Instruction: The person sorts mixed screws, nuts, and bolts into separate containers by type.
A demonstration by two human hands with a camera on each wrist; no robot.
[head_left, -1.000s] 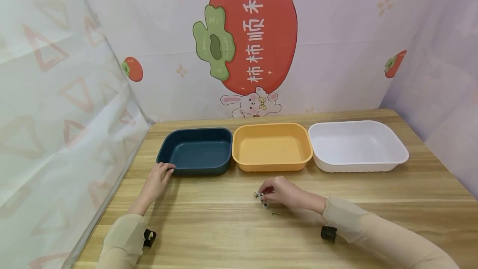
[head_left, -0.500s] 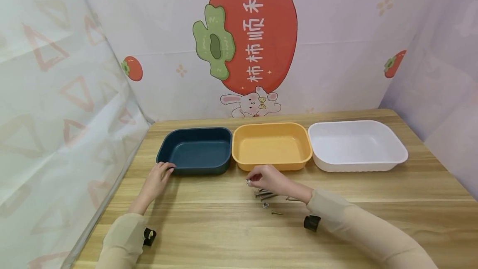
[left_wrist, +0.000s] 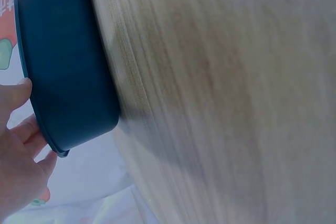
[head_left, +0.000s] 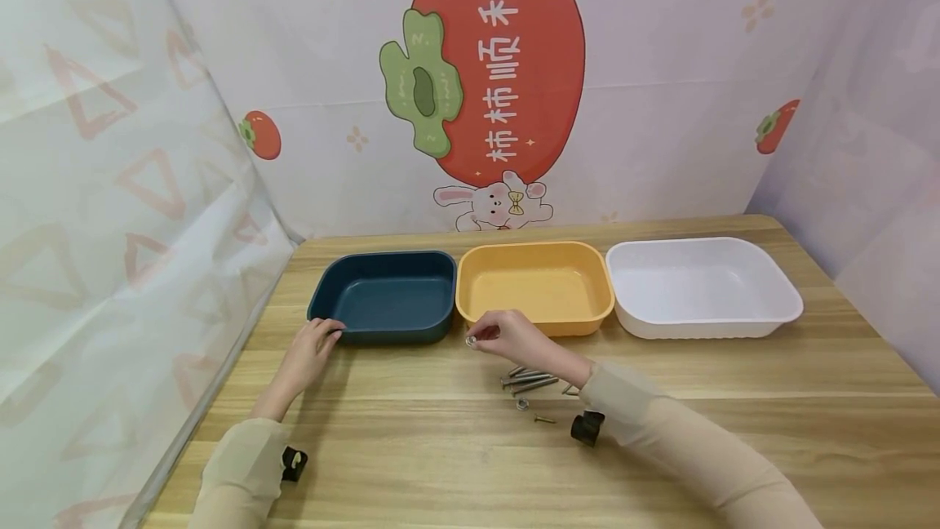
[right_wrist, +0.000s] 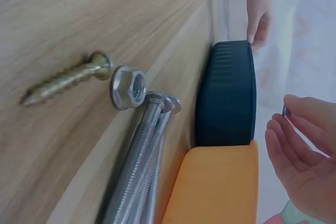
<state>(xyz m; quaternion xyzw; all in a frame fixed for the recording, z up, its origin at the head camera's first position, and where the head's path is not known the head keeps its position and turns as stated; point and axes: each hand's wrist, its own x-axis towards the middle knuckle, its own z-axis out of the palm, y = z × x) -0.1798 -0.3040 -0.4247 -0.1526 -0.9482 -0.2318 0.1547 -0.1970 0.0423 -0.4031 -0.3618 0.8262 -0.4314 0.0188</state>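
Observation:
My right hand [head_left: 517, 343] pinches a small metal nut [head_left: 471, 341] between thumb and fingertips, held above the table in front of the gap between the dark blue and yellow bins. Only the nut's edge shows in the right wrist view. My left hand [head_left: 311, 353] grips the front left corner rim of the dark blue bin [head_left: 400, 336], thumb on one side and fingers on the other. Below the right hand lie several long bolts [head_left: 530, 380]. Nearer me are a flanged hex nut [right_wrist: 126, 88] and a brass-coloured screw [right_wrist: 65, 81].
A yellow bin [head_left: 539, 328] stands beside the dark blue one, and a white bin [head_left: 701, 330] is at its right. All three line up along the back of the wooden table [head_left: 411, 447]. Patterned cloth [head_left: 646, 153] hangs behind and at both sides.
My right hand has lifted the nut from the pile of hardware and carried it left and away from me, towards the bins. The left hand has stayed on the rim.

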